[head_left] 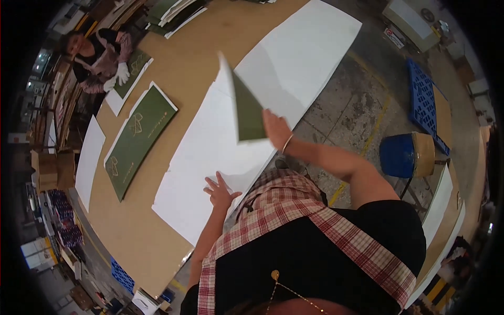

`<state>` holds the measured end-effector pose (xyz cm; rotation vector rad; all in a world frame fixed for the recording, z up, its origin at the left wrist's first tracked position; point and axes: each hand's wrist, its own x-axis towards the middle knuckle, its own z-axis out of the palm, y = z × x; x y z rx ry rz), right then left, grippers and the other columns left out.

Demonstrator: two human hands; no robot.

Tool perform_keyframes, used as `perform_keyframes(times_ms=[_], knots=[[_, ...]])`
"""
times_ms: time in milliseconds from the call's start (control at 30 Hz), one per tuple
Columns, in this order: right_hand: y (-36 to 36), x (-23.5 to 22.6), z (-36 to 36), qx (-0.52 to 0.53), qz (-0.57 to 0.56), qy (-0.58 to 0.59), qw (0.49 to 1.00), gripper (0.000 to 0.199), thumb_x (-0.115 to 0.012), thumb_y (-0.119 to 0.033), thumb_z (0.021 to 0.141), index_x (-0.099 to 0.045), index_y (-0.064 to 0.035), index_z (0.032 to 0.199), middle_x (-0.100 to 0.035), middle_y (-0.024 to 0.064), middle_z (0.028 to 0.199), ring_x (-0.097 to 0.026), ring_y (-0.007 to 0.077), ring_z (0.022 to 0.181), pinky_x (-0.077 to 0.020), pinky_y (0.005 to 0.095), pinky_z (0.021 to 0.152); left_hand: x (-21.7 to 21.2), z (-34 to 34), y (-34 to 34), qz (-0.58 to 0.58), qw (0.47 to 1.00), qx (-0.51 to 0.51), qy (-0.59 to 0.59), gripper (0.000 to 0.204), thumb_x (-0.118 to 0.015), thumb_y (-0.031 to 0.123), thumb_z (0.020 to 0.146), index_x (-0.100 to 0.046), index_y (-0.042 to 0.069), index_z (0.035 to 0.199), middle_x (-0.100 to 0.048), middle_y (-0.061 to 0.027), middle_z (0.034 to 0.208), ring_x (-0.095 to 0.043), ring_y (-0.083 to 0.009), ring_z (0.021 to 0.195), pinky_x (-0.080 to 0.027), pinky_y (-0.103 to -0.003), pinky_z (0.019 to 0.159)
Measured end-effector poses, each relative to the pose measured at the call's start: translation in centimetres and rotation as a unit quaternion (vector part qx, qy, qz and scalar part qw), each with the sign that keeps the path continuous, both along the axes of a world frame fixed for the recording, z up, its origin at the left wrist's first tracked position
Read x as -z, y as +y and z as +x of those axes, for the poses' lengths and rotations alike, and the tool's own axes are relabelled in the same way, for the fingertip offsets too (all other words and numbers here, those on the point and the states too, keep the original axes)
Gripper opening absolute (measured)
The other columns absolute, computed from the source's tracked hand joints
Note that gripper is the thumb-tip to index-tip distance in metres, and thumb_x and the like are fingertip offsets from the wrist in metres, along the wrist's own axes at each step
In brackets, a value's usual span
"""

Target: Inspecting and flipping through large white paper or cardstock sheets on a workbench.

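Observation:
My left hand (220, 194) lies with its fingers spread on a long white sheet (210, 142) near the table's front edge. My right hand (276, 129) grips the edge of a green sheet (249, 111), which stands tilted up over the white surface. A pale edge runs along its left side, and it is partly blurred. I cannot tell whether this green piece is separate or the turned-up side of a white sheet. Past the white sheet, a stack of green printed sheets (140, 137) with gold line drawings lies on the brown table (210, 26).
Across the table a person in white gloves (119, 76) handles another green sheet. More green sheets (173, 16) lie at the far end, and a white sheet (90, 163) at the left. To the right stand a blue bin (397, 156) and a blue plastic pallet (424, 97).

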<state>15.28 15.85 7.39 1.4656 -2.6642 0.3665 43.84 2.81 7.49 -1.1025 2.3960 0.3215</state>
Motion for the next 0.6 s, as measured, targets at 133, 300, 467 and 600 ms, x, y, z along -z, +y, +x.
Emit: perform_keyframes(times_ms=[133, 300, 467, 600], knots=[[0.3, 2.0, 3.1, 0.004, -0.015, 0.310, 0.951, 0.058, -0.046, -0.006, 0.083, -0.028, 0.0007, 0.138, -0.042, 0.0186, 0.133, -0.052, 0.0282, 0.108, -0.0449, 0.0364, 0.089, 1.7, 0.6, -0.6, -0.015, 0.999, 0.037, 0.011, 0.133, -0.081, 0.059, 0.047, -0.001, 0.020, 0.146, 0.000, -0.0321, 0.145, -0.008, -0.0582, 0.129, -0.040, -0.059, 0.091], [4.1, 3.1, -9.8, 0.196, -0.140, -0.705, 0.667, 0.037, -0.050, -0.020, 0.090, -0.052, 0.0019, 0.120, -0.060, 0.0122, 0.111, -0.060, 0.0238, 0.094, -0.0497, 0.0344, 0.080, 1.7, -0.3, -0.1, 0.027, 0.998, -0.052, -0.014, 0.133, -0.081, 0.060, 0.045, -0.003, 0.024, 0.146, 0.003, -0.0271, 0.148, -0.014, -0.0603, 0.126, -0.049, -0.062, 0.074], [7.2, 7.4, -12.7, 0.199, -0.248, -0.843, 0.433, 0.047, -0.060, -0.018, 0.087, -0.043, 0.0009, 0.127, -0.052, 0.0161, 0.122, -0.052, 0.0271, 0.110, -0.0436, 0.0423, 0.093, -0.2, -0.5, 0.7, 0.020, 0.996, -0.082, -0.024, 0.131, -0.080, 0.060, 0.046, -0.003, 0.025, 0.146, 0.003, -0.0268, 0.148, -0.017, -0.0577, 0.126, -0.051, -0.058, 0.072], [5.7, 7.2, -10.7, 0.224, -0.025, -0.691, 0.687, 0.056, -0.062, -0.011, 0.082, -0.037, 0.0044, 0.130, -0.049, 0.0187, 0.126, -0.051, 0.0300, 0.112, -0.0398, 0.0433, 0.097, -0.7, 0.0, 1.2, 0.011, 0.998, -0.057, -0.013, 0.131, -0.080, 0.060, 0.046, -0.003, 0.026, 0.146, 0.002, -0.0265, 0.148, -0.019, -0.0572, 0.125, -0.052, -0.056, 0.071]])
